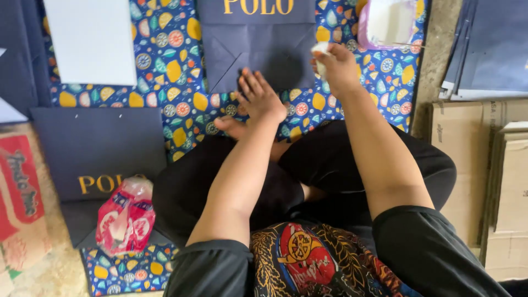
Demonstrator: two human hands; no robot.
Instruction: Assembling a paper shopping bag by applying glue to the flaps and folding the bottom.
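Observation:
A dark navy paper bag [258, 49] lies flat on a patterned blue mat [170, 71], its folded bottom end toward me. My left hand [258, 99] presses flat on the bag's near edge, fingers spread. My right hand [336, 65] is closed on a small white wad [320, 52], perhaps a cloth or sponge, at the bag's right edge. I sit cross-legged in black trousers, a bare foot just under my left hand.
A second navy bag [93, 148] lies at left with a red-and-white plastic packet [125, 214] on it. A white sheet [91, 38] lies at top left. A pinkish tub of white paste [388, 22] stands at top right. Cardboard boxes [484, 165] are stacked at right.

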